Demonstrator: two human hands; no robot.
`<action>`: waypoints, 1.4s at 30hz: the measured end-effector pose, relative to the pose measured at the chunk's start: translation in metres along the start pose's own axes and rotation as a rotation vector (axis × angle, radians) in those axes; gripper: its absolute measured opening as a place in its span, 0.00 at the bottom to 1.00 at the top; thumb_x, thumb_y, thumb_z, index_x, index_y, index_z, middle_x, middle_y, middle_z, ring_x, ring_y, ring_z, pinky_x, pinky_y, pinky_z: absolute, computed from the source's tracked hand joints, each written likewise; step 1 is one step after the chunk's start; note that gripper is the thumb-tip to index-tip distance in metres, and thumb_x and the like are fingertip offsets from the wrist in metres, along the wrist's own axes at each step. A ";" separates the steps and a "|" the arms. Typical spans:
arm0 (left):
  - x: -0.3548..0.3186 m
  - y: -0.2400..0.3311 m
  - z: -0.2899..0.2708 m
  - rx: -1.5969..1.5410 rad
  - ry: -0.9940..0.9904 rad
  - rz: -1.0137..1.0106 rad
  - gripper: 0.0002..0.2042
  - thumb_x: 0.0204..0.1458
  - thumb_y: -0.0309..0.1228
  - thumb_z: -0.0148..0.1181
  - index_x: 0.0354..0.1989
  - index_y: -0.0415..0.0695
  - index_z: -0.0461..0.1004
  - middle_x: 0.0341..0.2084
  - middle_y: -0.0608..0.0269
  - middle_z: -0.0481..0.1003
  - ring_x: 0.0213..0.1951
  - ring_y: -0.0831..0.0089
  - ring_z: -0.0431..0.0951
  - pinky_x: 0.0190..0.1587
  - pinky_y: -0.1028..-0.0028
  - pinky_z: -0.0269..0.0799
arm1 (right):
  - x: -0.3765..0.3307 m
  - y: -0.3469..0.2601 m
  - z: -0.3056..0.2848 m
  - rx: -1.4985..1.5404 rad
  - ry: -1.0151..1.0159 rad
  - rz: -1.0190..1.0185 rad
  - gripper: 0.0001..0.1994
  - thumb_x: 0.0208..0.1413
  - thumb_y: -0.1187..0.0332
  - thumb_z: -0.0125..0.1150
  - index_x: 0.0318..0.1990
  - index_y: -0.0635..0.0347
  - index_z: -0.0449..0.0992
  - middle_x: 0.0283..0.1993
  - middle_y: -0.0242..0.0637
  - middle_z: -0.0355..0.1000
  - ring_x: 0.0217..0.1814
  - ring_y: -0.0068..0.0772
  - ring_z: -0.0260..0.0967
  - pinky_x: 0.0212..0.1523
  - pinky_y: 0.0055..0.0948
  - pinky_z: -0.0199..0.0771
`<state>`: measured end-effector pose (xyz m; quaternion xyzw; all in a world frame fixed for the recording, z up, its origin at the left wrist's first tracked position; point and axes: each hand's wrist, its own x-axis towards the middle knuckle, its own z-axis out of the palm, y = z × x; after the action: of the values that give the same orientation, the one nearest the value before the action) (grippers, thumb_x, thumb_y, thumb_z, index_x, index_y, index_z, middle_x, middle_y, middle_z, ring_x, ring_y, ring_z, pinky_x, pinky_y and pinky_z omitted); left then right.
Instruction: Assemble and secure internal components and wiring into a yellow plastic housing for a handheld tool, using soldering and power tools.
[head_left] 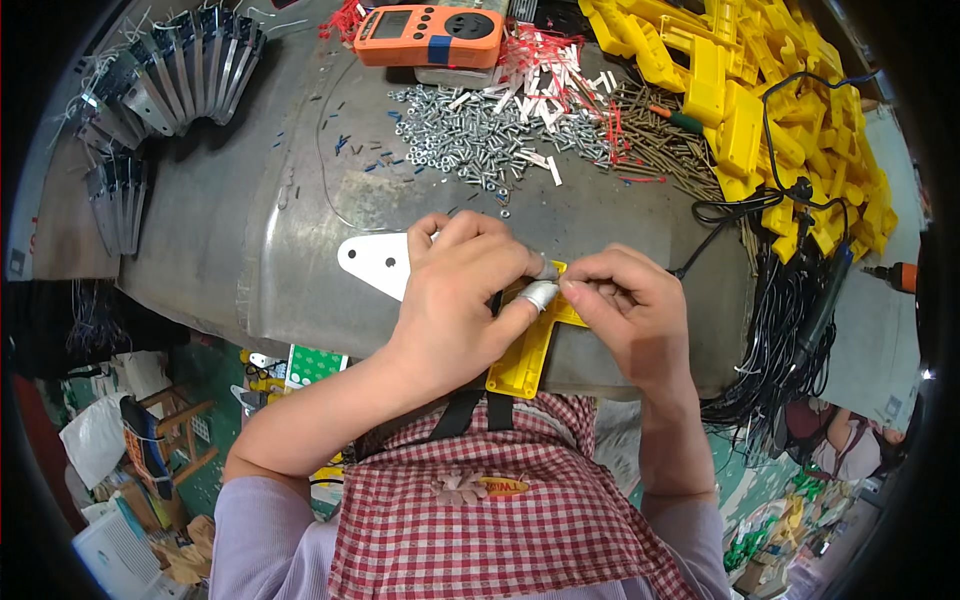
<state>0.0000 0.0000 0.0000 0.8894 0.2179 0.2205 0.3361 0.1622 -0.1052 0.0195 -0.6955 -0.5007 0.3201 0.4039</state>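
A yellow plastic housing (517, 366) lies at the table's near edge, partly under my left hand (455, 285). My left hand is closed over it, with silvery wrapping on the thumb and a fingertip. Beneath that hand, a white plate (372, 262) with round holes sticks out to the left. My right hand (632, 305) is pinched at the housing's upper right, its fingertips close to those of the left. Whatever the right fingers pinch is too small or hidden to make out.
Beyond the hands lie loose screws and nuts (455, 135), white and red bits (545, 75), brown pins (665, 145) and an orange multimeter (430, 37). Yellow housings (780, 130) heap at right, above black cables (785, 320). Metal strip assemblies (185, 75) stand far left.
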 end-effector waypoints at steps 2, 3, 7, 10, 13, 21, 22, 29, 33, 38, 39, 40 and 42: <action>-0.003 0.006 0.004 0.039 0.222 0.057 0.20 0.40 0.23 0.65 0.44 0.47 0.70 0.33 0.65 0.76 0.42 0.69 0.75 0.55 0.61 0.55 | -0.003 0.001 0.003 0.139 0.001 0.012 0.02 0.51 0.77 0.60 0.32 0.65 0.76 0.30 0.29 0.67 0.24 0.13 0.60 0.25 0.14 0.58; -0.002 0.005 0.009 0.043 0.231 0.059 0.20 0.40 0.23 0.65 0.44 0.47 0.70 0.33 0.65 0.76 0.42 0.69 0.75 0.55 0.61 0.55 | 0.001 0.003 0.003 0.136 -0.001 0.002 0.02 0.51 0.77 0.60 0.32 0.65 0.76 0.30 0.29 0.67 0.24 0.13 0.60 0.25 0.14 0.58; -0.006 -0.005 0.022 -0.081 0.336 0.216 0.24 0.33 0.20 0.65 0.43 0.43 0.68 0.33 0.63 0.74 0.35 0.66 0.75 0.53 0.58 0.58 | 0.007 0.006 0.009 0.337 0.008 0.061 0.04 0.50 0.77 0.60 0.33 0.68 0.74 0.28 0.28 0.66 0.24 0.11 0.57 0.24 0.16 0.58; -0.005 -0.003 0.019 0.014 0.330 0.269 0.23 0.33 0.21 0.65 0.43 0.43 0.68 0.31 0.65 0.74 0.33 0.68 0.75 0.52 0.59 0.58 | 0.005 0.010 0.010 0.380 -0.031 0.192 0.05 0.50 0.77 0.60 0.35 0.66 0.73 0.28 0.29 0.66 0.24 0.12 0.59 0.25 0.18 0.60; -0.003 -0.002 0.018 0.123 0.378 0.283 0.23 0.34 0.21 0.64 0.44 0.44 0.68 0.28 0.68 0.74 0.32 0.71 0.75 0.52 0.60 0.57 | -0.003 -0.003 0.006 0.041 -0.022 0.139 0.06 0.50 0.76 0.60 0.36 0.63 0.73 0.28 0.32 0.67 0.24 0.18 0.64 0.25 0.22 0.63; 0.012 0.002 -0.002 -0.179 0.129 0.091 0.23 0.41 0.20 0.61 0.48 0.45 0.65 0.27 0.70 0.75 0.33 0.70 0.74 0.56 0.64 0.53 | 0.007 -0.017 -0.007 -0.300 0.104 -0.119 0.08 0.49 0.75 0.60 0.39 0.60 0.73 0.33 0.40 0.72 0.31 0.43 0.72 0.30 0.34 0.71; 0.011 -0.001 -0.004 -0.152 0.071 0.045 0.24 0.44 0.19 0.58 0.52 0.42 0.59 0.29 0.66 0.74 0.35 0.71 0.72 0.54 0.68 0.58 | 0.010 -0.010 -0.009 -0.341 0.060 -0.228 0.08 0.50 0.75 0.59 0.38 0.60 0.73 0.34 0.40 0.73 0.32 0.43 0.72 0.31 0.34 0.72; 0.005 -0.004 0.008 -0.423 0.076 -0.137 0.25 0.46 0.18 0.58 0.51 0.39 0.54 0.30 0.61 0.74 0.36 0.72 0.74 0.51 0.68 0.64 | 0.016 0.003 -0.010 -0.316 -0.057 -0.391 0.05 0.51 0.73 0.58 0.36 0.61 0.74 0.32 0.41 0.72 0.31 0.43 0.71 0.32 0.34 0.71; 0.006 -0.002 0.014 0.012 0.287 0.198 0.24 0.41 0.21 0.60 0.48 0.40 0.59 0.27 0.67 0.76 0.34 0.69 0.74 0.59 0.56 0.49 | 0.026 0.003 -0.014 -0.187 -0.207 -0.114 0.08 0.49 0.70 0.62 0.37 0.61 0.74 0.31 0.41 0.71 0.29 0.42 0.70 0.31 0.32 0.70; 0.010 -0.003 0.010 -0.120 0.295 0.016 0.24 0.41 0.21 0.61 0.48 0.41 0.58 0.28 0.66 0.77 0.40 0.63 0.72 0.61 0.55 0.49 | 0.019 -0.012 -0.004 -0.149 -0.014 -0.050 0.08 0.47 0.71 0.63 0.34 0.61 0.74 0.27 0.40 0.68 0.27 0.40 0.68 0.29 0.31 0.68; 0.010 -0.002 0.009 -0.121 0.296 0.014 0.24 0.41 0.21 0.61 0.48 0.41 0.58 0.28 0.66 0.77 0.40 0.63 0.72 0.61 0.55 0.49 | 0.020 -0.010 -0.003 -0.149 -0.017 -0.050 0.08 0.47 0.71 0.63 0.34 0.61 0.74 0.27 0.40 0.68 0.27 0.40 0.68 0.29 0.31 0.68; 0.010 -0.002 0.008 -0.128 0.279 -0.004 0.26 0.41 0.21 0.62 0.49 0.40 0.57 0.29 0.65 0.77 0.42 0.61 0.71 0.61 0.56 0.50 | 0.022 -0.006 -0.002 -0.346 0.061 -0.307 0.07 0.46 0.72 0.63 0.33 0.61 0.74 0.26 0.39 0.68 0.27 0.40 0.68 0.29 0.31 0.68; 0.008 -0.003 0.007 -0.124 0.269 -0.030 0.27 0.41 0.22 0.62 0.50 0.39 0.56 0.30 0.64 0.76 0.43 0.60 0.70 0.60 0.57 0.51 | 0.024 -0.004 -0.001 -0.529 0.134 -0.576 0.07 0.44 0.74 0.63 0.32 0.60 0.74 0.26 0.39 0.68 0.27 0.40 0.68 0.29 0.31 0.68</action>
<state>0.0098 0.0029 -0.0042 0.8261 0.2601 0.3456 0.3612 0.1685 -0.0814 0.0221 -0.6260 -0.7130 0.0076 0.3157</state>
